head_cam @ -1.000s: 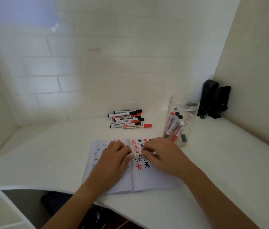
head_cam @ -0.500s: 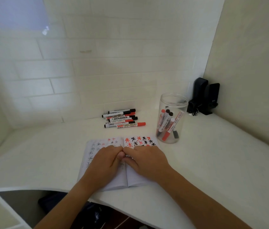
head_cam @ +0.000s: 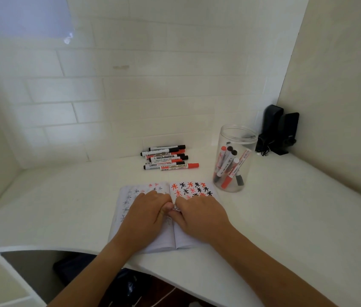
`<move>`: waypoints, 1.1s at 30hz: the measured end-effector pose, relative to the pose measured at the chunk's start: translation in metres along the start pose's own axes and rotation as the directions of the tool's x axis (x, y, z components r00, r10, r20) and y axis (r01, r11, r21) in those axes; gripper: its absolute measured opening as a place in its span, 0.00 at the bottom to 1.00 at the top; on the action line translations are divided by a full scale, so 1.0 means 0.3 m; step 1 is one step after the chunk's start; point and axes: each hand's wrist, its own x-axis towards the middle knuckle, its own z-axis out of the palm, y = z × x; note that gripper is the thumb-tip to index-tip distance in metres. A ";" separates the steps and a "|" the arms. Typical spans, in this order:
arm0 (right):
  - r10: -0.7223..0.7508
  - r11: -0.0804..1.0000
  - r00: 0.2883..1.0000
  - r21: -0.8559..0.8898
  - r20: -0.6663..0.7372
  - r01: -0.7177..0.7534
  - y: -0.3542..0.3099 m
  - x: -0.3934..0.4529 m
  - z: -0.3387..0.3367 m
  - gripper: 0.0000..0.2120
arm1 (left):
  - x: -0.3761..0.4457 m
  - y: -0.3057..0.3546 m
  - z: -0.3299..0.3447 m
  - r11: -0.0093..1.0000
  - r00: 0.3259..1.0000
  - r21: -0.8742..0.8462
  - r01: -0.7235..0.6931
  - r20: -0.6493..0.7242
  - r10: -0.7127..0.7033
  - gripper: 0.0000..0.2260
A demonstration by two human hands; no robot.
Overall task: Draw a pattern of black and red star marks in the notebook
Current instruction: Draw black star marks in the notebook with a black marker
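hands: my left hand [head_cam: 147, 210] and right hand [head_cam: 199, 214] meet at the notebook [head_cam: 181, 242] fold, fingers curled on a marker [head_cam: 176, 208] — mostly hidden
marker axis: left-right, frame centre — right hand nearer the stars [head_cam: 191, 188]

Both hands, left hand [head_cam: 146, 214] and right hand [head_cam: 199, 216], rest side by side on the notebook [head_cam: 128, 196] at lower centre; loose markers [head_cam: 166, 160] lie above it, the jar [head_cam: 233, 160] of markers upper right.

No legible text on markers [head_cam: 166, 157]
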 end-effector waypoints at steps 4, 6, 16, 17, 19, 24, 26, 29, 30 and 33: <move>-0.078 0.997 0.994 -0.035 -0.080 0.075 0.000 0.008 0.005 0.17 | 0.000 0.003 0.003 0.998 0.998 -0.027 0.051 -0.021 -0.052 0.18; -0.142 0.990 0.987 -0.034 -0.081 0.139 0.005 0.003 0.021 0.12 | 0.003 -0.002 0.006 0.996 0.997 -0.053 0.077 -0.002 -0.078 0.19; -0.016 1.000 1.000 -0.020 0.013 0.016 0.039 -0.002 -0.019 0.14 | 0.007 -0.015 -0.009 0.988 0.992 -0.140 0.066 -0.099 -0.081 0.24; 0.043 0.999 0.999 -0.023 0.024 -0.042 0.052 -0.001 -0.024 0.15 | 0.008 -0.015 -0.011 0.988 0.988 -0.127 0.086 -0.113 -0.101 0.24; 0.195 0.978 0.979 0.064 0.056 -0.199 0.069 0.007 -0.048 0.15 | 0.009 -0.013 -0.009 0.989 0.984 -0.080 0.121 -0.120 -0.130 0.19; 0.406 0.710 0.899 0.561 0.168 -0.425 0.120 0.017 -0.074 0.21 | 0.007 -0.015 0.022 0.968 0.970 0.104 0.226 0.064 -0.234 0.22; 0.453 0.692 0.885 0.586 0.103 -0.422 0.143 0.018 -0.074 0.19 | 0.008 -0.026 0.027 0.956 0.940 0.173 0.235 0.210 -0.269 0.32; 0.594 0.441 0.779 0.727 0.204 -0.527 0.158 0.036 -0.091 0.14 | 0.036 -0.025 -0.001 0.940 0.866 0.221 0.261 0.376 -0.329 0.35; 0.608 0.292 0.744 0.793 0.277 -0.534 0.157 0.045 -0.108 0.16 | 0.050 -0.022 -0.015 0.931 0.837 0.253 0.263 0.421 -0.351 0.35; 0.556 0.294 0.764 0.782 0.327 -0.549 0.164 0.037 -0.127 0.13 | 0.070 -0.020 -0.022 0.914 0.798 0.311 0.262 0.463 -0.386 0.41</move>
